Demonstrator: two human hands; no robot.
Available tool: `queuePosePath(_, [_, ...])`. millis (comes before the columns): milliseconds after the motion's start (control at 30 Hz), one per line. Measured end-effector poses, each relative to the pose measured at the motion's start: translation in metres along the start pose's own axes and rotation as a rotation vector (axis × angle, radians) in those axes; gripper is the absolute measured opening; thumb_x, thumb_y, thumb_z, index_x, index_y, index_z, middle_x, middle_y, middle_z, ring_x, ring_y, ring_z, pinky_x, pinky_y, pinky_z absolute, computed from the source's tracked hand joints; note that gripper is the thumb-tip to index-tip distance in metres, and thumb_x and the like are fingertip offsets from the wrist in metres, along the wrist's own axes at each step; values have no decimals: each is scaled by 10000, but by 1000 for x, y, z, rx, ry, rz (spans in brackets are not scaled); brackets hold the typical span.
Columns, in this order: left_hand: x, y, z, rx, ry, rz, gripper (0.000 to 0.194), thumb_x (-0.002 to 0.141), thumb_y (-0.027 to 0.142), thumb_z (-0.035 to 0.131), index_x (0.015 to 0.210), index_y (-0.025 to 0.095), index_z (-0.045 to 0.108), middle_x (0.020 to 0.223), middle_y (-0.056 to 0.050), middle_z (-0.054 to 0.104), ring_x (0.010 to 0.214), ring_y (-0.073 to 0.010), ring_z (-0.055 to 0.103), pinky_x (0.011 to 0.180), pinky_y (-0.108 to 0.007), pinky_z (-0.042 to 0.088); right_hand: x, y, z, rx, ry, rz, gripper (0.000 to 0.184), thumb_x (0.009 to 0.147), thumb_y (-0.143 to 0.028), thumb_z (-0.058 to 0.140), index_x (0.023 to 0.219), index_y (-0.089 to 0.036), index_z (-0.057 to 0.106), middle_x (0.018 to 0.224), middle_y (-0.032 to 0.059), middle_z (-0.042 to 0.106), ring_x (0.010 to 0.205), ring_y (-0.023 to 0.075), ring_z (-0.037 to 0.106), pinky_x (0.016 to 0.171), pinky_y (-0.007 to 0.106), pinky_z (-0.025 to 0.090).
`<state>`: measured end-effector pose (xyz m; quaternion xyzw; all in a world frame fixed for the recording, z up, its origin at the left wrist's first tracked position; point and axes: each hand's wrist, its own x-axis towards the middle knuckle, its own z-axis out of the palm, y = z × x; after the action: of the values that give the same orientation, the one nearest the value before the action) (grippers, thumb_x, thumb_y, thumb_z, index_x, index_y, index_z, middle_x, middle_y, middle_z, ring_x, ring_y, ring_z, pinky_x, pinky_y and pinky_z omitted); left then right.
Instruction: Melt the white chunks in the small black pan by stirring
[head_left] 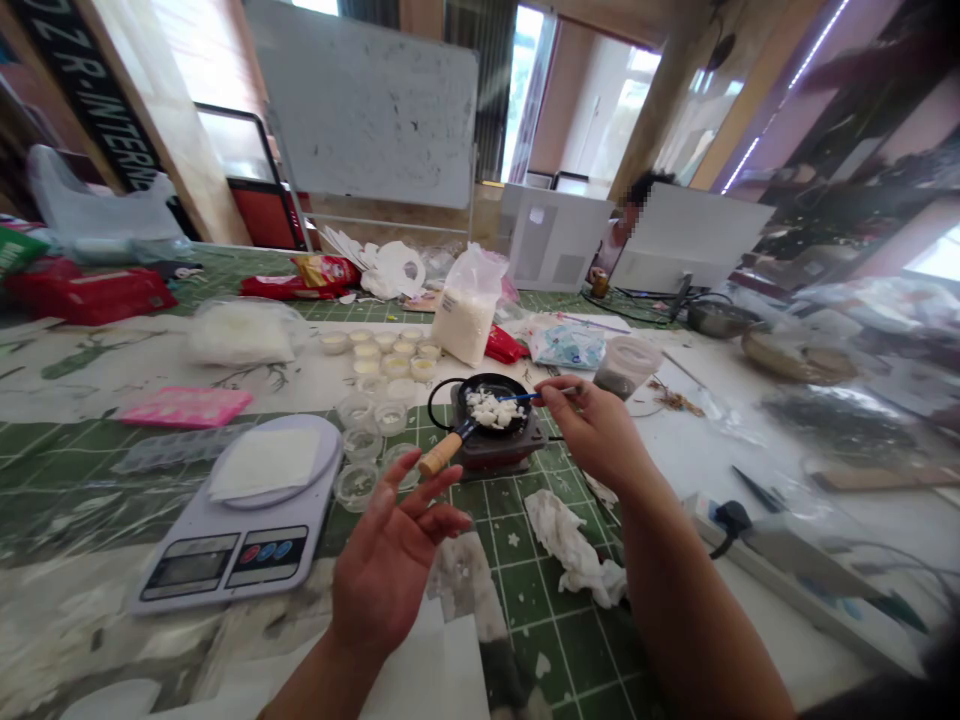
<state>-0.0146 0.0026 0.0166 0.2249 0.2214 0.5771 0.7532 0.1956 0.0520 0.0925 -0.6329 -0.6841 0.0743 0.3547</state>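
A small black pan point(459, 398) with a wooden handle point(441, 454) sits on a dark little hot plate point(495, 452). White chunks point(491, 410) lie heaped in the pan. My right hand point(589, 425) pinches a thin blue stick point(519, 397), its far end among the chunks. My left hand point(397, 555) is held palm up with fingers spread, just below the wooden handle; nothing is in it. Left of the pan stand several small clear cups point(360, 440), and behind them several cups with pale yellow contents point(366, 352).
A kitchen scale point(247, 510) bearing white paper point(266, 463) is at left, near a pink packet point(187, 406). Behind the pan stands a bag of white granules point(466, 310). Crumpled tissue point(570, 550) and a power strip point(810, 590) lie right. Someone sits behind a monitor point(679, 240).
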Motion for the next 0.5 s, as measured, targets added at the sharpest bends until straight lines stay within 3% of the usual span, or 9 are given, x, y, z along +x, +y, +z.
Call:
queuePosePath(67, [0, 2, 0, -10, 7, 4, 397, 831, 334, 368, 1199, 207, 452, 1083, -136, 623, 753, -218, 626, 737, -392, 481, -1, 0, -2, -2, -25, 12, 285, 831, -376, 417, 885, -192, 628, 788, 54, 687, 727, 183, 603, 659, 296, 403])
queuePosePath(200, [2, 2, -3, -5, 29, 23, 387, 805, 351, 381, 1118, 189, 541, 1069, -139, 632, 794, -227, 626, 712, -367, 508, -4, -5, -3, 68, 46, -14, 266, 843, -348, 404, 896, -190, 610, 828, 48, 683, 779, 163, 600, 686, 279, 402])
queuePosePath(333, [5, 1, -7, -2, 28, 40, 397, 815, 363, 360, 1116, 195, 558, 1079, -129, 631, 813, -223, 626, 697, -349, 518, -4, -6, 1, 62, -25, -35, 264, 850, -343, 398, 887, -189, 608, 782, 36, 677, 722, 142, 590, 671, 263, 395])
queuePosePath(500, [5, 1, -5, -19, 34, 64, 405, 803, 360, 373, 1109, 181, 569, 1083, -141, 629, 853, -230, 618, 716, -354, 513, 1, 1, 2, -79, 112, -41, 267, 852, -346, 395, 904, -192, 607, 815, 60, 672, 824, 194, 587, 759, 326, 379])
